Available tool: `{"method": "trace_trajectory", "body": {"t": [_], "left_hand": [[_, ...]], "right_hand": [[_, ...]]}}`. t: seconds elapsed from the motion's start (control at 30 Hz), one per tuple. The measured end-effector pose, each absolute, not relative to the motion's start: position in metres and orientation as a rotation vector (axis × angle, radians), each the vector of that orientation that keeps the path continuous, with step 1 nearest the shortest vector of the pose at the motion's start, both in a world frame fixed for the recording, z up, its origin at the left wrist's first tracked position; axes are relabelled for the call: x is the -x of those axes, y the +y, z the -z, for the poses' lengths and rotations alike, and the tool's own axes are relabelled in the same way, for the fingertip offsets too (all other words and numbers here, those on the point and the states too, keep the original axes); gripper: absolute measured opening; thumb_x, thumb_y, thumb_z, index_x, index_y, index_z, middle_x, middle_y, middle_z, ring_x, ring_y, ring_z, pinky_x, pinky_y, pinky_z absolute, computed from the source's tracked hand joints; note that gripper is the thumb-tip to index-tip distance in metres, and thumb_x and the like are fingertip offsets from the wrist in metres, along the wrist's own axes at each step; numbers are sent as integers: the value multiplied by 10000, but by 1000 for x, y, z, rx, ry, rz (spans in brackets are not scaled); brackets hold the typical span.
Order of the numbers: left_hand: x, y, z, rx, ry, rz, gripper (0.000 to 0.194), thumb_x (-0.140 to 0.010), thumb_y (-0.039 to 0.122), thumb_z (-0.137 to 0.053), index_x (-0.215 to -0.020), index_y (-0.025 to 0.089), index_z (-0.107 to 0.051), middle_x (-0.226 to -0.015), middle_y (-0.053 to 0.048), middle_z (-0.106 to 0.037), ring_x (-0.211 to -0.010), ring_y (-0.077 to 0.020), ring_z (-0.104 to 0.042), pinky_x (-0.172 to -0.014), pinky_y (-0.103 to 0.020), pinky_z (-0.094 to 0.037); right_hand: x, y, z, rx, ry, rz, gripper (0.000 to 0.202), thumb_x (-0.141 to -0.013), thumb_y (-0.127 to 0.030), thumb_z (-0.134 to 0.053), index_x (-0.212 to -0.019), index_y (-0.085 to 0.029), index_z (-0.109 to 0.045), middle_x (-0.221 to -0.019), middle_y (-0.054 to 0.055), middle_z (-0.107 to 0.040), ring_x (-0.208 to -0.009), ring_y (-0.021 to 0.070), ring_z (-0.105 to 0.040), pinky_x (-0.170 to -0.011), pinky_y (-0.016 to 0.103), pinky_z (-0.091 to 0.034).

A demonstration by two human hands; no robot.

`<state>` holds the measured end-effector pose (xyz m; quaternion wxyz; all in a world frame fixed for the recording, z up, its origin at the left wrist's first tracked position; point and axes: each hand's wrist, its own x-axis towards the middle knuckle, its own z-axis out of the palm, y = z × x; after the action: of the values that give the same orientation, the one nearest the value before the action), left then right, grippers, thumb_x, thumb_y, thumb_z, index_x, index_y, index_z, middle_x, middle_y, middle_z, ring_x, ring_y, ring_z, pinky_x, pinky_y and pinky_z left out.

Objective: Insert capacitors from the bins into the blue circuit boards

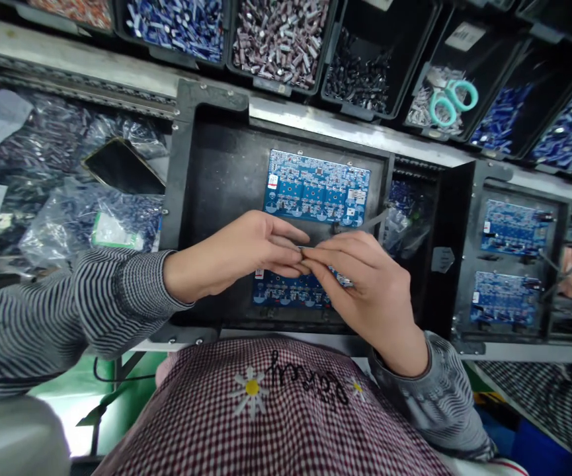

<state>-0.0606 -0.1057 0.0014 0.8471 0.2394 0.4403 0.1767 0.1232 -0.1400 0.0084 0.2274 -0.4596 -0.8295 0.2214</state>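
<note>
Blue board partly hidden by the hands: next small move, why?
Probably ease the right hand slightly away from the left hand: their fingertips come together, covering part of the blue board, and anything pinched there is too small to tell.

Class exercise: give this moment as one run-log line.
Left hand, right hand: fingers meeting; any held item: unclear; lower blue board: partly hidden; upper blue board: beyond hands; black tray: under both.

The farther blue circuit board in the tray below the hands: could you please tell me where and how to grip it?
I would pinch the board by its two short edges, coming from above: it lies flat in the tray, and its face is crowded with components.
</note>
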Motion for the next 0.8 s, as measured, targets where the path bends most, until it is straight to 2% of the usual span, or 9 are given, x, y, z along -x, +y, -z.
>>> {"method": "trace_trajectory", "body": {"t": [0.17, 0.3, 0.5, 0.67, 0.8], "left_hand": [[82, -101, 4, -391, 964, -455, 253, -812, 19, -623, -1054, 63, -678, -910, -126, -727, -869, -184, -704, -814, -259, -564], [93, -98, 11, -390, 971, -442, 135, -803, 88, -671, -927, 76, -723, -856, -123, -730, -820, -196, -709, -773, -277, -578], [95, -95, 15, -474, 980, -407, 100, -739, 179, -758, -793, 94, -751, -695, -64, -697, -590, -90, -631, -615, -176, -531], [91, -94, 13, -349, 995, -426, 79, -787, 83, -683, -830, 86, -749, -799, -105, -718, -736, -139, -681, -762, -245, -549], [91, -95, 14, -339, 948, -432, 90, -817, 143, -681, -812, 70, -734, -844, -128, -720, -777, -153, -693, -804, -255, -552]], "right_hand": [[-105, -101, 0, 1245, -2305, -637, 106, -864, -158, -542, -851, -175, -646, -805, 46, -672, -816, 175, -593, -777, 339, -491], [-97, -76, 17, 1254, -2362, -614, 129, -869, -157, -506, -815, -183, -621, -803, 57, -654, -838, 201, -569, -782, 364, -478], [-97, -74, 23, 1265, -2367, -651, 135, -868, -153, -492, -804, -211, -595, -801, 49, -634, -851, 201, -550, -799, 372, -468], [-99, -77, 23, 1215, -2379, -597, 138, -858, -145, -495, -787, -205, -597, -784, 49, -634, -835, 198, -552, -782, 364, -470], [-99, -76, 25, 1196, -2371, -551, 138, -852, -137, -507, -778, -194, -609, -760, 48, -635, -817, 194, -559, -771, 347, -475]]}}
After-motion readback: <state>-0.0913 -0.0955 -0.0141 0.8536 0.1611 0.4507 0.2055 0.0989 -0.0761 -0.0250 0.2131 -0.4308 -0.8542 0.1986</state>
